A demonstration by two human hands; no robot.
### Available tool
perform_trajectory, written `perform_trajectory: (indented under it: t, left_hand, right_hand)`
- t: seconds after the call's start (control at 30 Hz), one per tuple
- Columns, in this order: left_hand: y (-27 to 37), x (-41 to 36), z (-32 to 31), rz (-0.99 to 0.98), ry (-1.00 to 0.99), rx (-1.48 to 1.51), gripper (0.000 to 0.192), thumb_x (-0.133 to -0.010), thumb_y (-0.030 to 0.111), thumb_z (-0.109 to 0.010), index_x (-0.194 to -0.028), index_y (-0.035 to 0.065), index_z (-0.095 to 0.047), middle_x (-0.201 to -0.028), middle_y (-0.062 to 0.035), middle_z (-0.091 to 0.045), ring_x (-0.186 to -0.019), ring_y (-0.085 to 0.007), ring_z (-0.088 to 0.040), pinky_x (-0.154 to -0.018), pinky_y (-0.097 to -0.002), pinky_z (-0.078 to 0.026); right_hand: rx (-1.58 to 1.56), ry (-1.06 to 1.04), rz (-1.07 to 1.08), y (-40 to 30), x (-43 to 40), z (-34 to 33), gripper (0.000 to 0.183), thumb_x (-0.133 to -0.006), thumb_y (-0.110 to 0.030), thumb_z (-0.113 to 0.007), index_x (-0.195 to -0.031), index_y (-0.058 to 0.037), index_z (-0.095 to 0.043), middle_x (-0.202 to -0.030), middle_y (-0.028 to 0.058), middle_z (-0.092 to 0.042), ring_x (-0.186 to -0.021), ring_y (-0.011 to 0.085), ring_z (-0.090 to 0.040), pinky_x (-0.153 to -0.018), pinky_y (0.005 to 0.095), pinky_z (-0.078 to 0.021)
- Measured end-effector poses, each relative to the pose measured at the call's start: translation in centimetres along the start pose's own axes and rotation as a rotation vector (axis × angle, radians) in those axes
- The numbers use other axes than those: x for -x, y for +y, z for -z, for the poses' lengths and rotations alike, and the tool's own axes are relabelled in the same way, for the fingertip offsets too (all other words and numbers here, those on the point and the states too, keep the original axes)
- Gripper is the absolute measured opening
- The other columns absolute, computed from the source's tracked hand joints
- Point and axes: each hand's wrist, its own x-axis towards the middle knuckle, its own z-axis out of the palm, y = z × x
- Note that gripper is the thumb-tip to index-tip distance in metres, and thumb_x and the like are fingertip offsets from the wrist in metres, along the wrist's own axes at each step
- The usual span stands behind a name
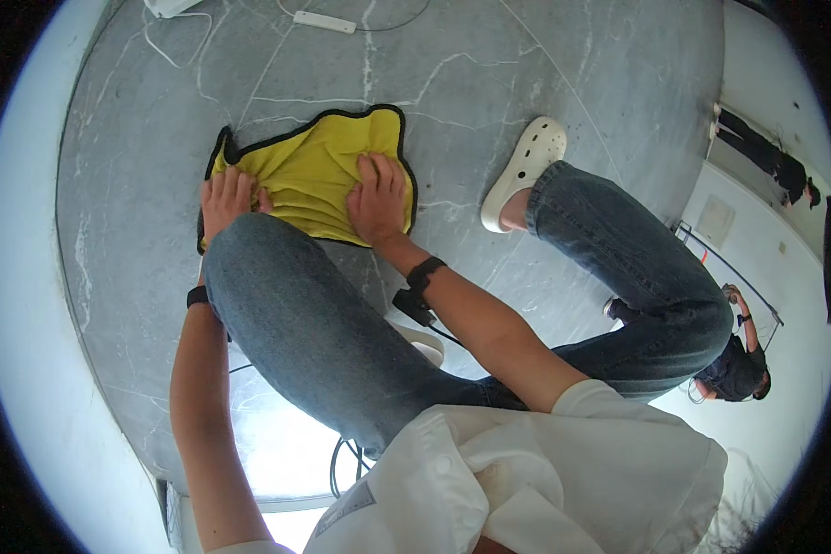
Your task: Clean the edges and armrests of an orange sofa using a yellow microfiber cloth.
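Observation:
A yellow microfibre cloth point(311, 166) with black edging is spread, wrinkled, on the grey marble-look floor. Its far left corner stands up in a fold. My left hand point(227, 197) holds the cloth near its left edge, fingers bent over it and thumb towards the middle. On the right part of the cloth, my right hand point(379, 201) presses down with its fingers close together, gathering the fabric. Creases run between the two hands. My left knee point(249, 242) rises close to my left hand and hides part of that wrist.
A white power strip point(324, 22) and a white device point(170, 5) with cables lie at the far edge. My right foot wears a white clog point(526, 170). A wall point(28, 277) runs along the left. Two other people are off to the right, one beside a metal rack point(734, 273).

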Motion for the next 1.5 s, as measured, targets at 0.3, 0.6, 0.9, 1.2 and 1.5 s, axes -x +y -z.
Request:
perform_trajectory:
  t: [0.3, 0.6, 0.9, 1.2, 1.5]
  left_hand:
    - [0.5, -0.1, 0.8, -0.018, -0.01, -0.049, 0.044, -0.09, 0.02, -0.057, -0.132, 0.0085, -0.051, -0.142, -0.0058, -0.047, -0.129, -0.0221, -0.045, -0.109, -0.0398, -0.032]
    - [0.1, -0.4, 1.5, -0.058, 0.026, 0.033, 0.048, -0.086, 0.011, -0.058, -0.133, 0.0076, -0.05, -0.148, -0.0049, -0.041, -0.131, -0.0234, -0.044, -0.111, -0.0419, -0.033]
    - [0.2, 0.1, 1.0, 0.043, -0.012, 0.067, 0.041, -0.084, 0.017, -0.062, -0.123, 0.0068, -0.054, -0.126, -0.012, -0.052, -0.121, -0.0293, -0.048, -0.106, -0.047, -0.035]
    - [0.2, -0.2, 1.0, 0.014, 0.065, 0.048, 0.045, -0.087, 0.019, -0.06, -0.131, 0.0092, -0.051, -0.14, -0.009, -0.047, -0.127, -0.0238, -0.047, -0.108, -0.0416, -0.035]
    - [0.0, -0.1, 1.5, -0.034, 0.099, 0.024, 0.043, -0.089, 0.02, -0.059, -0.13, 0.0113, -0.054, -0.141, -0.0051, -0.048, -0.126, -0.0217, -0.048, -0.107, -0.0397, -0.036]
  right_hand:
    - [-0.11, -0.105, 0.048, -0.9, -2.3, 2.0, 0.059, -0.08, -0.006, -0.048, -0.136, 0.0027, -0.035, -0.148, 0.0202, -0.03, -0.139, 0.0395, -0.026, -0.114, 0.0507, -0.0222]
    - [-0.058, -0.058, 0.328, 0.8, -8.9, 2.7, 0.056, -0.086, -0.016, -0.051, -0.137, 0.002, -0.038, -0.147, 0.0214, -0.033, -0.141, 0.0365, -0.026, -0.114, 0.0504, -0.0209]
    - [-0.037, -0.013, 0.509, 0.7, -13.0, 3.2, 0.052, -0.085, -0.019, -0.053, -0.134, -0.0001, -0.047, -0.147, 0.0174, -0.038, -0.138, 0.0341, -0.031, -0.112, 0.0497, -0.0242]
    - [0.088, -0.037, -0.075, -3.3, -2.0, 1.1, 0.062, -0.092, -0.021, -0.044, -0.149, -0.0012, -0.027, -0.156, 0.0199, -0.02, -0.144, 0.0379, -0.018, -0.114, 0.0533, -0.0157]
    - [0.036, -0.05, 0.3, 1.4, -13.3, 3.4, 0.055, -0.092, -0.019, -0.047, -0.142, 0.0011, -0.036, -0.151, 0.0212, -0.029, -0.143, 0.0372, -0.021, -0.114, 0.0534, -0.0165]
